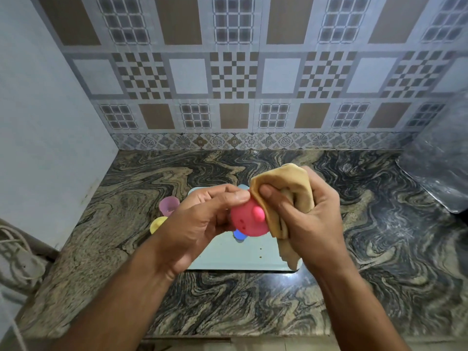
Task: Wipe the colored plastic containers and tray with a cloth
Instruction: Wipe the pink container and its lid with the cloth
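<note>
My left hand grips a pink plastic container with a small knob, held up above the light blue tray. My right hand clutches a bunched tan cloth and presses it against the pink container's right side. On the tray, just under the pink piece, a blue container peeks out. A purple cup and a yellow container stand on the counter left of the tray, partly hidden by my left hand.
The marbled stone counter spreads around the tray, with its front edge near the bottom. A tiled wall rises behind. A dark slab leans at the right. White cables lie at the far left.
</note>
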